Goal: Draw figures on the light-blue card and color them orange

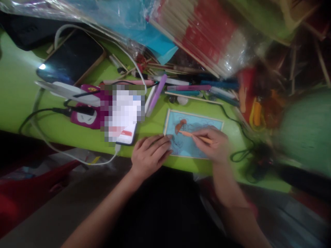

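Observation:
A small light-blue picture point(191, 151) with a pale stick border lies on the green table, with dark line drawings on it. Near its upper left is an orange-brown coloured patch point(178, 126). My right hand point(213, 143) is closed around an orange pen point(187, 134), whose tip rests at that patch. Fingers laid flat, my left hand point(152, 151) touches the picture's left edge and holds nothing. A phone point(126, 137) with a lit, partly blurred-out screen lies left of the picture, a white cable plugged into its lower end.
Several pens point(196, 88) and thin sticks lie behind the picture. A purple power adapter point(86, 115) with cables sits at the left, below a dark phone point(74, 57) with its light on. Packed wooden sticks point(196, 38) are at the back; a blurred green round object point(307, 131) stands right.

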A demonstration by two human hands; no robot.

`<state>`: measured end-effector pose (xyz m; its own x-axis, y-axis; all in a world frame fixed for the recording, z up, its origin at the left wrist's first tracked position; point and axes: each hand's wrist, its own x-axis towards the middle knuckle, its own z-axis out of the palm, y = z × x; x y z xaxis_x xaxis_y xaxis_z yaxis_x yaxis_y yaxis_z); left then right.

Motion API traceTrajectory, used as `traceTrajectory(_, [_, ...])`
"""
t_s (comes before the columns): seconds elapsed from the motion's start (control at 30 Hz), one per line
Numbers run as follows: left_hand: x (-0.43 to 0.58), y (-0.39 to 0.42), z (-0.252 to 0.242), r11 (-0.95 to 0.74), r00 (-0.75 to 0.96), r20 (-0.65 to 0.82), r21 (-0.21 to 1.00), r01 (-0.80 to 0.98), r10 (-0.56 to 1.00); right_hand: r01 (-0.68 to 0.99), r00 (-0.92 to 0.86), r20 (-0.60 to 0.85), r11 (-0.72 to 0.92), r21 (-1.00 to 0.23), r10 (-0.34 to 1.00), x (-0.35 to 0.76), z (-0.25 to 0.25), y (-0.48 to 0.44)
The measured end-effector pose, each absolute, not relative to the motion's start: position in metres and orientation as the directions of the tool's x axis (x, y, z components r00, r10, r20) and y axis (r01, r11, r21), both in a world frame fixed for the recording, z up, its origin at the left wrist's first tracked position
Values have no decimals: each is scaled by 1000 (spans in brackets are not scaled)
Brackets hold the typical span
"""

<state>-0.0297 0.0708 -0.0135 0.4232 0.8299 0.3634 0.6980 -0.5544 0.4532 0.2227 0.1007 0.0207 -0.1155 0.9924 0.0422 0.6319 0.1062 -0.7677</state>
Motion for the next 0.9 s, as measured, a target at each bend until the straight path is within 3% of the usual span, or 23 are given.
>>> traceTrajectory(0.27, [-30, 71, -13, -559, 427, 365, 454, 694, 827, 622, -146, 92, 164, -766, 985, 222, 19, 102])
traceTrajectory(0.9, [-29, 72, -12, -552, 415, 370, 462, 694, 831, 630, -124, 58, 123, -767, 991, 220, 20, 102])
